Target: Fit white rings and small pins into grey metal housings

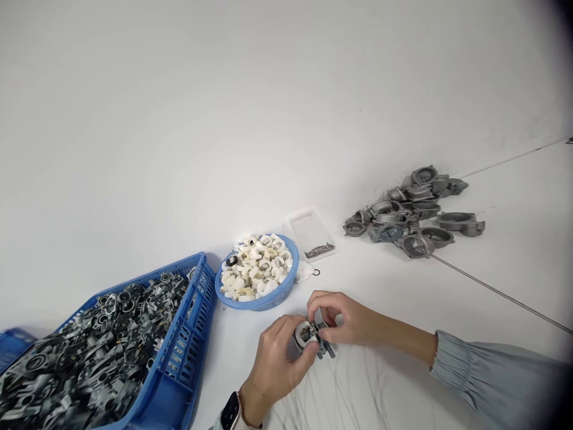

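My left hand (274, 359) is closed round a small grey carburetor body (326, 350), thumb and fingers on its near and left sides. A white ring-shaped float (301, 335) sits on top of the body, with greenish metal showing inside the ring. The fingers of my right hand (348, 318) are bent and pinched together at the float's right edge, against the carburetor body. Whatever is between those fingertips is too small and too covered to make out.
Left stands a blue crate (179, 352) heaped with dark carburetor parts. Beside it is a round blue basket (289, 286) of white floats, then a white tray (308, 224) with small metal pins (320, 250). Grey metal bowls (414, 206) lie piled at right, near a thin rod (496, 289).
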Available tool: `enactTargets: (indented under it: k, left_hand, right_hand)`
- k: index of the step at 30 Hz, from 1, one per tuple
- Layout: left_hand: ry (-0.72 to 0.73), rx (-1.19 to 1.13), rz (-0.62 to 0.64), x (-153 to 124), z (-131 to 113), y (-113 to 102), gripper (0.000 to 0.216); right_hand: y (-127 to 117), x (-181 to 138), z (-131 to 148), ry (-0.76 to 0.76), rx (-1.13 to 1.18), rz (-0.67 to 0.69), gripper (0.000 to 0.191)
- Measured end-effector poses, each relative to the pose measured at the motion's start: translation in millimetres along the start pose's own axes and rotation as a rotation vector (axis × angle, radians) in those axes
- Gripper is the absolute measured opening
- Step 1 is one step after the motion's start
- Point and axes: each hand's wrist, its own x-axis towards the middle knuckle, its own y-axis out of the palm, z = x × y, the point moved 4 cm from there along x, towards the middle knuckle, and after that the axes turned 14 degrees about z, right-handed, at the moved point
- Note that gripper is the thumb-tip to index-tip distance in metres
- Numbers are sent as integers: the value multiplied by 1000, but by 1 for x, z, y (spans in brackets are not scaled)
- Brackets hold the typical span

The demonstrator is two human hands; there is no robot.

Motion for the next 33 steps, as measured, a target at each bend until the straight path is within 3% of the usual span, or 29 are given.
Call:
enactTargets:
  k: [33]
  left_hand:
    - [0, -2, 6, -1, 1, 0, 29]
  right_hand:
    - [4, -1, 1, -30, -65, -13, 19]
